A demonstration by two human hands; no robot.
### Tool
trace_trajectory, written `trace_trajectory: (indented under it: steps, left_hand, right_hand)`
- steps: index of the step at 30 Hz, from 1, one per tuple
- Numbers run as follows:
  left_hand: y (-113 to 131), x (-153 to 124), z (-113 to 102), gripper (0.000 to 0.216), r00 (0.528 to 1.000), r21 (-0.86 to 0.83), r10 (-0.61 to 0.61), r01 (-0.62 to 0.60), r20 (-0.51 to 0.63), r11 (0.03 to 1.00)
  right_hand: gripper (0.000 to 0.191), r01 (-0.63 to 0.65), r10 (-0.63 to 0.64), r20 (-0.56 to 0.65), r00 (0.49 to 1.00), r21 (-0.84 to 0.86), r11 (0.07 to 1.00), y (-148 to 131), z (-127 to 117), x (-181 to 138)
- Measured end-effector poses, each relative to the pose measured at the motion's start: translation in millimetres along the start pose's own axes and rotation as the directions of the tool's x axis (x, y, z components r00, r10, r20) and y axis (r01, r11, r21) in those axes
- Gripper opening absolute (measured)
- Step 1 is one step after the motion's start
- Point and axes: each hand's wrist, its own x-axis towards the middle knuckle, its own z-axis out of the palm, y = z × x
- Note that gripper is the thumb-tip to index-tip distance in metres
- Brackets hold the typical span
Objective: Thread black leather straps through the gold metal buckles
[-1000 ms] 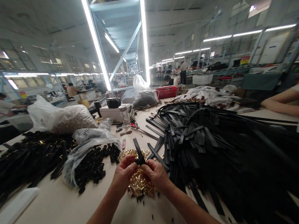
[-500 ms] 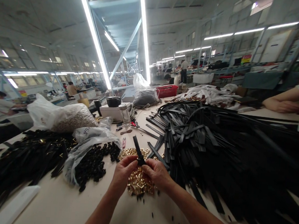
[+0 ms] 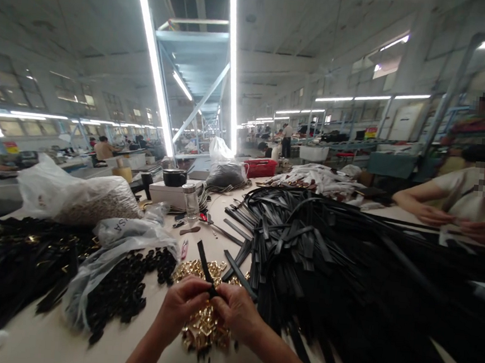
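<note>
My left hand [image 3: 182, 305] and my right hand [image 3: 236, 312] meet low in the middle, both pinched on one short black strap [image 3: 204, 267] that sticks up and away between them. Just under the hands lies a heap of gold metal buckles [image 3: 203, 326]. A big pile of black straps [image 3: 344, 273] spreads right beside my right hand. Whether a buckle is on the held strap is hidden by the fingers.
Small black parts [image 3: 125, 287] spill from a clear plastic bag [image 3: 124, 234] to the left, beyond them a pile of black pieces [image 3: 14, 253]. A filled white bag [image 3: 73, 199], a jar [image 3: 190, 200] and a red basket [image 3: 260, 167] stand farther back. Another person's hands [image 3: 445, 217] work at the right.
The view has tilted up and shifted, so my hands sit lower and more to the left. Both still pinch the same strap. The person at the right now shows both hands.
</note>
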Motion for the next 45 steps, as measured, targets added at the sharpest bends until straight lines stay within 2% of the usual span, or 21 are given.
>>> trace_trajectory:
  steps: [5,8,16,20,24,27,29,33,37,40,42,45]
  left_hand:
    - [-4.1,3.6,4.9,0.026,0.985,-0.157,-0.172,0.165,-0.032,0.974]
    - [-5.0,4.9,7.8,0.030,0.967,-0.226,-0.251,0.237,-0.033,0.945]
    - [-8.9,2.0,10.3,0.016,0.985,-0.148,-0.170,0.166,-0.015,0.975]
    - [-1.7,-1.7,12.5,0.015,0.979,-0.135,-0.199,0.193,-0.037,0.972]
    - [4.5,-5.6,16.6,0.024,0.967,-0.208,-0.253,0.247,-0.004,0.946]
    - [4.3,-4.6,15.3,0.026,0.940,-0.332,-0.333,0.292,-0.072,0.897]
    - [3.4,-2.7,13.6,0.030,0.925,-0.424,-0.369,0.299,-0.093,0.855]
    - [5.8,-2.6,13.1,0.037,0.896,-0.539,-0.443,0.364,-0.020,0.760]
    - [9.2,-7.1,15.4,0.031,0.871,-0.663,-0.489,0.389,0.039,0.639]
    - [9.3,-9.4,18.3,0.028,0.858,-0.727,-0.504,0.407,0.097,0.553]
    - [9.3,-9.9,21.2,0.028,0.861,-0.733,-0.503,0.387,0.072,0.560]
    - [9.7,-10.1,26.0,0.032,0.879,-0.693,-0.477,0.337,-0.011,0.637]
  right_hand:
    - [0.012,-0.073,0.066,0.038,0.997,0.237,0.969,1.5,5.0,2.6]
    - [0.013,-0.070,0.065,0.026,0.998,0.288,0.955,-0.5,5.8,3.6]
    - [0.020,-0.072,0.048,0.077,0.996,0.347,0.935,-9.9,6.2,2.1]
    - [0.023,-0.044,0.008,0.107,0.994,0.335,0.941,-16.5,0.2,2.3]
    - [0.024,-0.033,0.039,-0.019,0.999,0.269,0.962,-19.6,-5.9,2.1]
    - [0.024,-0.023,0.037,-0.047,0.998,0.269,0.963,-23.2,-6.8,1.3]
    - [0.023,-0.032,0.042,-0.030,0.999,0.271,0.962,-24.7,-6.0,0.5]
    - [0.019,-0.056,0.041,0.061,0.997,0.276,0.959,-23.8,-3.8,-0.3]
    - [0.019,-0.098,0.050,0.153,0.987,0.325,0.941,-21.2,-2.7,0.8]
    - [0.021,-0.133,0.079,0.163,0.984,0.355,0.925,-20.3,-1.4,1.3]
    - [0.021,-0.113,0.084,0.106,0.991,0.306,0.945,-19.9,-0.4,1.2]
    - [0.021,-0.070,0.072,0.000,0.997,0.184,0.980,-18.6,0.6,0.8]
